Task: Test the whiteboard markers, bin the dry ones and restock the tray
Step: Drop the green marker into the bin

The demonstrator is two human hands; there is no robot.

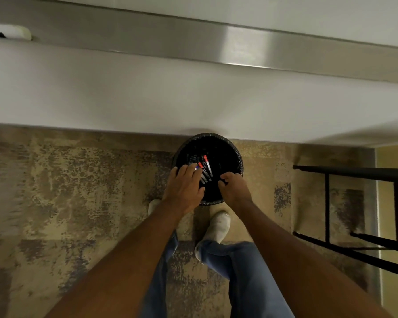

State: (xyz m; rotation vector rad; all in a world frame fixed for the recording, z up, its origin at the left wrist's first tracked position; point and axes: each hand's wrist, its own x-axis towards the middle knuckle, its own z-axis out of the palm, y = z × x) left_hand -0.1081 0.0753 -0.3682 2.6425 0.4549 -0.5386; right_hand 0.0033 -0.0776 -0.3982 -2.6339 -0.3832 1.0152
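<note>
The whiteboard tray (239, 40) runs across twelve o'clock, bare where it shows, so restocking looks undone. Below it, the lined bin (230, 152) at the frame's centre holds several markers (207, 165): binning seems underway or nearly finished. At seven o'clock of the bin, the left hand (184, 187) spreads its fingers over the markers. At five o'clock, the right hand (233, 185) curls; its contents cannot be told.

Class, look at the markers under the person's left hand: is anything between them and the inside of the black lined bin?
Nothing visible. The left hand is spread over the round black lined bin, whose mouth is uncovered, and the red-capped markers show below its fingers, within the rim.
</note>
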